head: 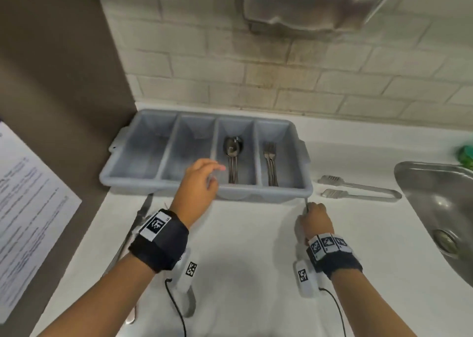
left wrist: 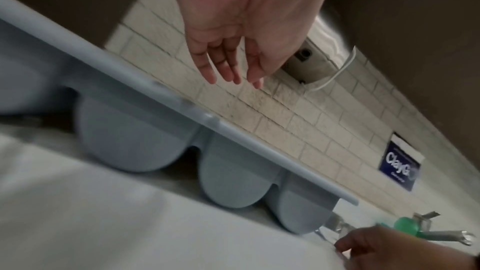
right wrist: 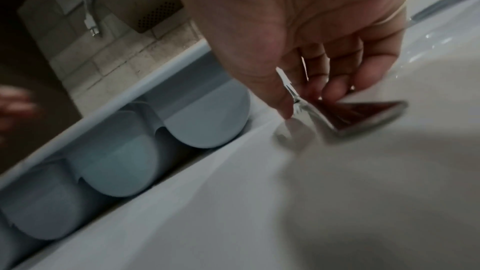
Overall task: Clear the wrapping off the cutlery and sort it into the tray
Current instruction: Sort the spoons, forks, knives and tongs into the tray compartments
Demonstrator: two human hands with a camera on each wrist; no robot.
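Head: grey four-slot cutlery tray [head: 204, 191] on white surface [head: 243, 247]; spoons [head: 232, 157] in third slot, forks [head: 270, 162] in fourth. Left hand [head: 198, 183] above the tray, fingers loose, empty. Left wrist: wall sign [left wrist: 398, 164] reads "ClayG…". Right wrist: right hand [right wrist: 311, 38] pinches a wrapped utensil [right wrist: 358, 116] on the surface.

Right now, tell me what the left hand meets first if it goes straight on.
Probably the spoons in the tray: the left hand, fingers relaxed, points that way. Its height is unclear.
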